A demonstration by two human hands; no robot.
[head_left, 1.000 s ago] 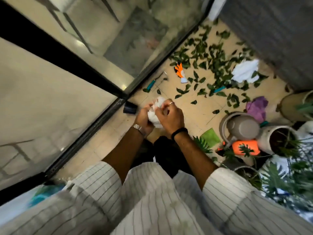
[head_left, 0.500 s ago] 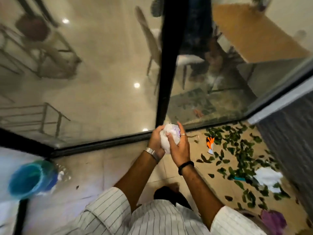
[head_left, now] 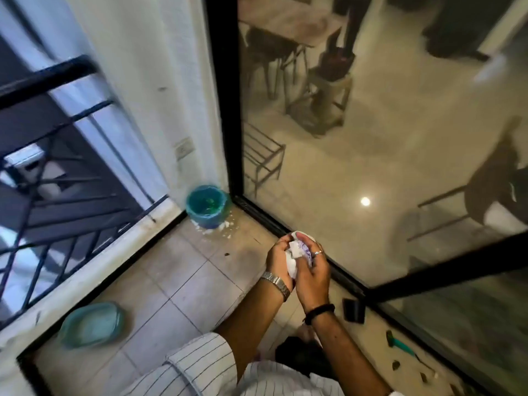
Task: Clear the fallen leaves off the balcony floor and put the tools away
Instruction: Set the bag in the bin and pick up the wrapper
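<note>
**Both hands ball up a white wad over the balcony tiles**

Beige floor tiles (head_left: 171, 270) fill the balcony corner, bounded by a black railing (head_left: 57, 132) on the left and a glass door (head_left: 371, 138) on the right. Held over the tiles near the door track, a crumpled white wad (head_left: 297, 252) with a purple mark sits between the left hand (head_left: 278, 260) and the right hand (head_left: 313, 277); the fingers of both are curled and clamped on it. A teal bin (head_left: 207, 207) stands in the far corner against the wall, with white scraps at its base. A pale green basin (head_left: 91, 325) lies beside the railing kerb. Near the door track, at lower right, lie a small black pot (head_left: 354, 310), a teal-handled tool (head_left: 401, 345) and a few dark leaves (head_left: 395, 365).
</note>
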